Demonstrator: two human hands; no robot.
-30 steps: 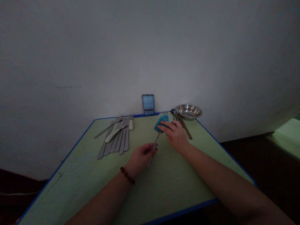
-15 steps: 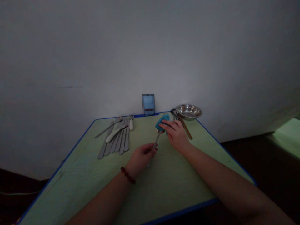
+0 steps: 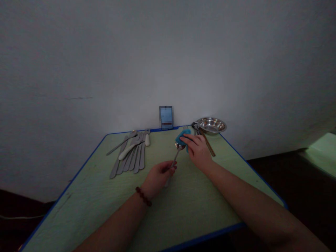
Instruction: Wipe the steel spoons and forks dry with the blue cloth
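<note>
My left hand [image 3: 160, 174] is closed round the handle of a metal spoon [image 3: 176, 156], which tilts up and away from me. Its bowl end is partly covered by a blue cloth [image 3: 181, 136]. My right hand [image 3: 197, 147] grips that cloth and presses it against the bowl, the fingers bent over it from the right. To the left of my hands lies a group of metal cutlery [image 3: 131, 157], handles toward me. A fork with a pale handle [image 3: 128, 151] rests across the group.
A shiny metal bowl [image 3: 212, 125] stands at the table's back right corner. Beside it lie several spoons [image 3: 195, 126] and wooden chopsticks [image 3: 208, 144]. A blurred-out phone or tablet [image 3: 166, 117] leans on the wall. The pale green table [image 3: 105, 217] has a blue edge.
The blue cloth and my right fingers have slid slightly to the right, baring more of the spoon's bowl. My left hand stays where it was.
</note>
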